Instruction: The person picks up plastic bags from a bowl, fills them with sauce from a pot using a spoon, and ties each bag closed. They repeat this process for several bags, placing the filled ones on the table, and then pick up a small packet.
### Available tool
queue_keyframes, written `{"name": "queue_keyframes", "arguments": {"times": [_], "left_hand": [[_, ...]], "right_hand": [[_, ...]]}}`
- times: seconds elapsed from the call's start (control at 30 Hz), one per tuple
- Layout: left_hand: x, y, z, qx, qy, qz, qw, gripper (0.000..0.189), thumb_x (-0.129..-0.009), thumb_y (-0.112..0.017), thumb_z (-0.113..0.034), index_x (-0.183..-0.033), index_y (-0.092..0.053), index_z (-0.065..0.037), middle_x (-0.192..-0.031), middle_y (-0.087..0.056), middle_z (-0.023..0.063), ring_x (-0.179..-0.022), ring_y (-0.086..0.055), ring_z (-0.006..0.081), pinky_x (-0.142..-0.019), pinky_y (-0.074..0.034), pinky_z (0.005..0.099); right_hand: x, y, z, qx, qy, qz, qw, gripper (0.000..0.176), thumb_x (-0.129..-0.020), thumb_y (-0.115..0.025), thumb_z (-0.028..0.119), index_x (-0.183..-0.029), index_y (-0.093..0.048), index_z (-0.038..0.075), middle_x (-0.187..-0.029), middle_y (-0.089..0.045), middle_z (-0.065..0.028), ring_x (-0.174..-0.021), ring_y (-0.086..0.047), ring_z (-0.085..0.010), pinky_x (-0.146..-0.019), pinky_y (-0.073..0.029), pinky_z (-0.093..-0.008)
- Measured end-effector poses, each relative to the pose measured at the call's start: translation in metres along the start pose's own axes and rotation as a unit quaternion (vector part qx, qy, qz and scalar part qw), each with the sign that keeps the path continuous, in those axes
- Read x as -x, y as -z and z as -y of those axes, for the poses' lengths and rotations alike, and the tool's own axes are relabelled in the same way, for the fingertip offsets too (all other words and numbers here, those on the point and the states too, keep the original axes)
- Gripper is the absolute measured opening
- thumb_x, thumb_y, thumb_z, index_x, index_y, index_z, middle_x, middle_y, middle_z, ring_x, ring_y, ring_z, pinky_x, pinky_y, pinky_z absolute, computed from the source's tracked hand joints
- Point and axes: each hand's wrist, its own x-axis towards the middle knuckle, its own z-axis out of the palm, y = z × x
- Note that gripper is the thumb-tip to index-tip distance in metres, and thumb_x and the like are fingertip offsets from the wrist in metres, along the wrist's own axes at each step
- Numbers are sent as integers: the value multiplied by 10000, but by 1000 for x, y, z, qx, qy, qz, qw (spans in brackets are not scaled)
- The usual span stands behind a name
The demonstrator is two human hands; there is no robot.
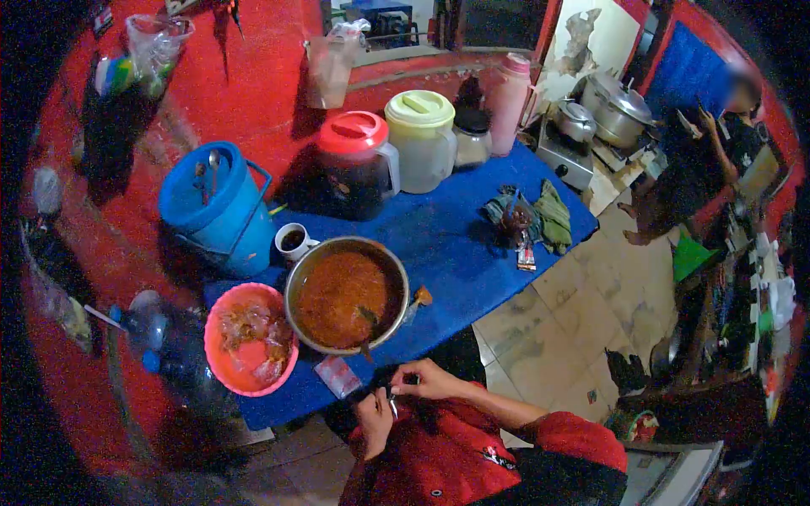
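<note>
My left hand [372, 420] is closed near my lap, just off the table's front edge. A small whitish strip [393, 408] shows at its fingertips, too small to name. Close beside it, my right hand [429, 380] has its fingers curled in a pinch; I cannot make out what is between them. A clear and reddish plastic packet [338, 377] lies on the table edge by my left hand. Beyond it stands a metal basin [403, 278] of orange-brown food with a dark utensil or leaf in it. A pink bowl [212, 358] holds clear plastic bags.
On the blue table [456, 287] are a mug [305, 246], a blue bucket [236, 219], two pitchers [420, 143], a jar [472, 148], a pink thermos [510, 105] and a green cloth [553, 218]. A stove [567, 164] with pots and another person [692, 169] are at right.
</note>
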Motion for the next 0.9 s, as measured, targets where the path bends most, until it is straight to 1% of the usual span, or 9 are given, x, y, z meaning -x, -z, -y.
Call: {"name": "queue_keyframes", "arguments": {"times": [0.1, 0.2, 0.27, 0.43, 0.5, 0.63, 0.7, 0.83, 0.9], "left_hand": [[-7, 0, -17, 127, -69, -70, 987, 223, -901, -566, -138, -747, -556, 22, -546, -537, 120, -446, -516, 228, -465, -396, 335], [-4, -2, -9, 216, -3, -7, 976, 245, -921, -548, -160, -747, -563, 13, -537, -537, 107, -445, -531, 204, -459, -399, 327], [-5, 3, -8, 183, 26, 21, 983, 235, -921, -549, -147, -742, -564, 5, -542, -544, 90, -457, -536, 172, -462, -402, 309], [-7, 0, 1, 111, 74, 61, 989, 175, -898, -584, -94, -742, -583, -15, -570, -556, 29, -514, -543, 92, -484, -415, 256], [-9, 1, -15, 288, 55, -5, 956, 120, -870, -626, -72, -771, -611, -5, -593, -576, 8, -521, -539, 83, -486, -421, 248], [-7, 2, -1, 227, -15, -18, 974, 100, -851, -660, -83, -809, -633, 4, -624, -598, 6, -534, -544, 79, -493, -426, 236], [-4, 4, -2, 263, 45, 24, 963, 112, -829, -688, -89, -808, -640, 10, -640, -611, 4, -548, -546, 72, -497, -426, 236], [-3, -3, 8, 258, 74, 25, 963, 131, -835, -677, -94, -762, -631, 5, -620, -598, 1, -528, -539, 79, -495, -431, 244], [-2, -3, 13, 3, -21, -14, 1000, 190, -850, -646, -110, -707, -602, 8, -575, -570, 48, -495, -535, 116, -480, -424, 287]], "right_hand": [[-1, -4, -5, 27, 37, -11, 999, 231, -837, -702, 236, -881, -665, 12, -843, -684, -95, -816, -654, -193, -739, -495, -322], [0, -5, -8, 18, -17, -9, 1000, 222, -841, -700, 223, -874, -663, 6, -817, -681, -83, -787, -642, -173, -729, -496, -316], [0, -4, -5, -35, -53, -12, 998, 200, -850, -691, 201, -865, -662, 4, -788, -672, -69, -762, -620, -139, -713, -493, -303], [-1, -6, 2, -35, -32, -33, 998, 173, -857, -682, 176, -851, -662, 5, -774, -666, -54, -751, -599, -111, -698, -486, -290], [-2, -5, 2, -37, -39, -39, 998, 172, -858, -680, 176, -846, -663, 5, -773, -666, -51, -751, -597, -109, -695, -484, -288], [-3, 0, 2, -36, -29, -46, 998, 172, -863, -676, 184, -844, -669, 13, -781, -672, -50, -748, -595, -107, -694, -482, -288], [-2, -1, 4, -52, -3, -43, 998, 176, -865, -674, 189, -846, -670, 14, -784, -674, -52, -749, -596, -107, -696, -481, -288], [-1, -1, 7, -44, 5, -17, 999, 182, -870, -669, 193, -860, -674, 12, -783, -676, -59, -759, -609, -115, -707, -483, -291], [-1, -3, 3, -36, 22, -15, 999, 183, -871, -667, 195, -864, -675, 12, -784, -677, -63, -763, -613, -118, -710, -482, -290]]}}
